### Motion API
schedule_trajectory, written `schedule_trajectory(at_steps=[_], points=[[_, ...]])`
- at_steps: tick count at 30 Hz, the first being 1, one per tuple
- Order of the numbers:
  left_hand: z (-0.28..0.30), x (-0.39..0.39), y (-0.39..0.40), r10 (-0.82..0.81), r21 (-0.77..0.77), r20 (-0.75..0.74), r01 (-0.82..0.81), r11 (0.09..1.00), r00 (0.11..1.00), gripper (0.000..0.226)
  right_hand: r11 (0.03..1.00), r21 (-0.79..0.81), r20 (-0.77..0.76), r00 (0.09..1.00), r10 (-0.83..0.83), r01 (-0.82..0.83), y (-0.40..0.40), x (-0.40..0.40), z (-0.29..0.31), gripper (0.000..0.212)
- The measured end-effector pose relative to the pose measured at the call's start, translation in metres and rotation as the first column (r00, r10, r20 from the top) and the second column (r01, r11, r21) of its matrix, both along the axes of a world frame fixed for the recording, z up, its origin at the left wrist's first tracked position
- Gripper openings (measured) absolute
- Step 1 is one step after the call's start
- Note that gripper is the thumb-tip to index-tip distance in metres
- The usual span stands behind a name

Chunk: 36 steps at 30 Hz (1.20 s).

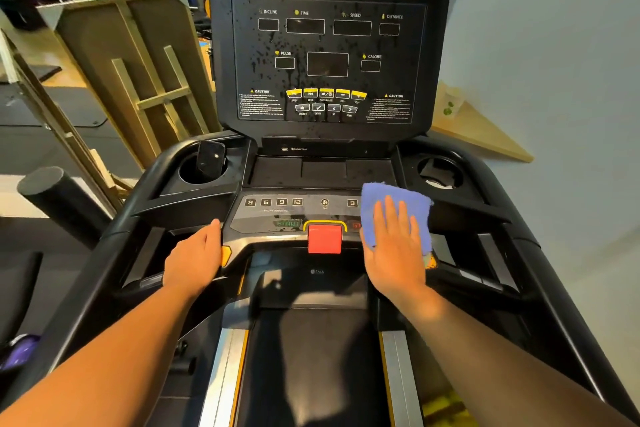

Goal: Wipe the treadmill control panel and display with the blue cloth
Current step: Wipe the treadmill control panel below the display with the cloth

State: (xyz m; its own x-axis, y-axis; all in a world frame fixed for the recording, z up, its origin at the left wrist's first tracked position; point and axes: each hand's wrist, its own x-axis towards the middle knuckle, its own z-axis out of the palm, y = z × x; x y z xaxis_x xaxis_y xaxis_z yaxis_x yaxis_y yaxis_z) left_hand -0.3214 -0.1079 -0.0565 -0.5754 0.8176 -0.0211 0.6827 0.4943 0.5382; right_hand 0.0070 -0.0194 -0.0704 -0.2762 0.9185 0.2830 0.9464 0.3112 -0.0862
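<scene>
The blue cloth lies flat on the right side of the treadmill's lower control panel, covering the right-hand buttons. My right hand presses on it with straight, spread fingers. My left hand grips the left edge of the panel's handrail, fingers curled over it. Above stands the black display, speckled with droplets and streaks. A red safety key sits at the panel's centre, between my hands.
A dark object stands in the left cup holder; the right cup holder holds something pale. A wooden frame leans at the left. A foam roller lies left of the console. A wall is close on the right.
</scene>
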Motion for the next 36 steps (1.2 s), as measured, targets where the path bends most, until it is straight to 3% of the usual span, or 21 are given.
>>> schedule_trajectory(at_steps=[3, 5, 8, 11, 13, 16, 20, 24, 27, 29, 32, 36], points=[[-0.002, 0.0, 0.0, -0.003, 0.014, -0.006, 0.003, 1.0, 1.0, 0.066, 0.954, 0.019, 0.136, 0.946, 0.294, -0.299, -0.009, 0.032, -0.015, 0.081], [-0.004, -0.002, 0.0, -0.005, 0.023, -0.002, 0.005, 1.0, 1.0, 0.067, 0.927, 0.026, 0.213, 0.908, 0.36, -0.373, -0.009, 0.059, -0.019, 0.088], [-0.004, -0.002, 0.0, -0.008, 0.03, -0.002, 0.008, 1.0, 1.0, 0.068, 0.944, 0.03, 0.2, 0.927, 0.316, -0.328, -0.008, 0.08, -0.019, 0.086], [-0.002, 0.0, -0.001, 0.001, 0.02, -0.01, -0.001, 1.0, 1.0, 0.069, 0.996, 0.039, 0.069, 0.994, 0.082, -0.085, -0.006, 0.048, -0.01, 0.074], [-0.003, 0.0, 0.0, -0.004, 0.013, -0.015, 0.004, 1.0, 1.0, 0.069, 0.998, -0.049, -0.065, 0.996, -0.053, 0.05, -0.003, 0.011, 0.005, 0.069], [0.0, 0.001, -0.001, -0.013, 0.007, -0.028, 0.014, 1.0, 1.0, 0.068, 0.992, -0.077, -0.014, 0.995, 0.101, -0.102, -0.004, -0.013, 0.005, 0.071], [0.004, 0.003, -0.002, -0.013, -0.003, -0.02, 0.013, 1.0, 1.0, 0.058, 0.931, -0.075, 0.082, 0.928, 0.363, -0.358, -0.01, 0.029, -0.004, 0.08], [0.001, 0.0, -0.001, -0.013, -0.007, -0.034, 0.013, 1.0, 0.999, 0.068, 0.957, -0.058, 0.169, 0.942, 0.289, -0.284, -0.003, 0.059, -0.001, 0.093], [0.001, 0.0, -0.001, -0.017, -0.001, -0.042, 0.017, 1.0, 0.999, 0.066, 0.997, -0.007, 0.024, 0.997, 0.075, -0.075, 0.003, 0.027, 0.002, 0.077], [0.001, 0.001, -0.001, -0.008, -0.004, -0.036, 0.008, 1.0, 0.999, 0.064, 0.998, -0.067, -0.056, 0.998, -0.009, 0.005, 0.004, -0.004, 0.009, 0.072], [0.001, 0.001, -0.001, -0.01, 0.007, -0.033, 0.01, 1.0, 0.999, 0.063, 0.983, -0.092, 0.011, 0.987, 0.158, -0.156, -0.003, -0.015, 0.004, 0.072], [0.001, 0.001, -0.001, -0.026, 0.019, -0.037, 0.027, 0.999, 0.999, 0.061, 0.928, -0.103, 0.133, 0.92, 0.369, -0.357, -0.009, 0.031, 0.0, 0.081]])
